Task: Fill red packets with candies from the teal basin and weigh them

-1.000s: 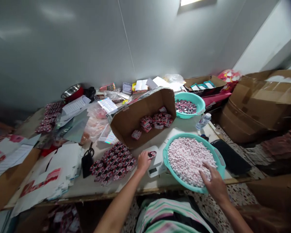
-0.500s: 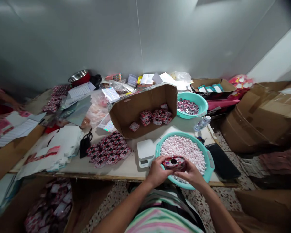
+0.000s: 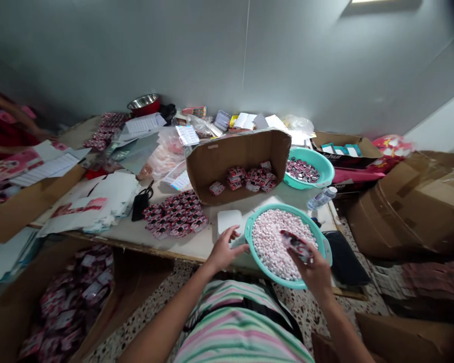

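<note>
My right hand is closed on a small red and white packet, held over the near side of a teal basin full of small pink and white candies. My left hand is open with fingers spread, hovering at the basin's left rim, just in front of a small white scale. A heap of the same red packets lies on the table left of the scale.
An open cardboard box with several red packets stands behind the scale. A second teal basin of round pieces and a plastic bottle sit further back. Papers, scissors and large cartons surround the table. Another person's sleeve shows far left.
My left hand took a packet off the scale, both hands held it, and now only my right hand grips it over the candies. My left hand has let go and opened.
</note>
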Demonstrator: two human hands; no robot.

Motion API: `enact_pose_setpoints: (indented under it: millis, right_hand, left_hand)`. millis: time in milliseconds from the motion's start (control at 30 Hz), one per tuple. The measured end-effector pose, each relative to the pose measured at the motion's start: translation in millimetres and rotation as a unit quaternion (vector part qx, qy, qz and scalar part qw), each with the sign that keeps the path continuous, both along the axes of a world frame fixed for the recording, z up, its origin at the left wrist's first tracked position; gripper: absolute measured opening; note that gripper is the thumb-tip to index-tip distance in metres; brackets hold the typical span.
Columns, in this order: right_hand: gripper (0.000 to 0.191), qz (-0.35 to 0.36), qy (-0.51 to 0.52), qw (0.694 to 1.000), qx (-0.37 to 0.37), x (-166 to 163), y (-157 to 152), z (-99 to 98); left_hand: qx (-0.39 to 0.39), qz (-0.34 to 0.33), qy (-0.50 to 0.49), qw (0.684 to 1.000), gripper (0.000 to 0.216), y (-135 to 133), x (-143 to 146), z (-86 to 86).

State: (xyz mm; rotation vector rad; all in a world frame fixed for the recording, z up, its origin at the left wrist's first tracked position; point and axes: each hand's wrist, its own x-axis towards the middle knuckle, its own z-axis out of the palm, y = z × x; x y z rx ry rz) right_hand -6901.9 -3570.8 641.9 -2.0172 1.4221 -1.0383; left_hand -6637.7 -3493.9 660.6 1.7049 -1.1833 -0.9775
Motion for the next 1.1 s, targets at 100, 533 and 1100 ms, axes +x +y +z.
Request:
enact_pose_setpoints:
  millis: [100,533,1100]
  right_hand:
    - [0.051,-0.076,0.018,0.994,-0.074,-13,-17,7.0]
    - [0.040,-0.016,0.221,0.941,-0.256,-48,-65,-34.3]
    - [0.040,-0.038,0.196,0.952,-0.231,-44,-50,-39.4]
  left_hand:
    - [0.060,0.070,-0.047,0.995,0.050,29,32,-37.2]
    - [0.234,0.326,-0.039,0.915,0.043,171,92,-185.0]
    - [0.277,0.299,-0.036,0.913,0.032,171,74,-179.6]
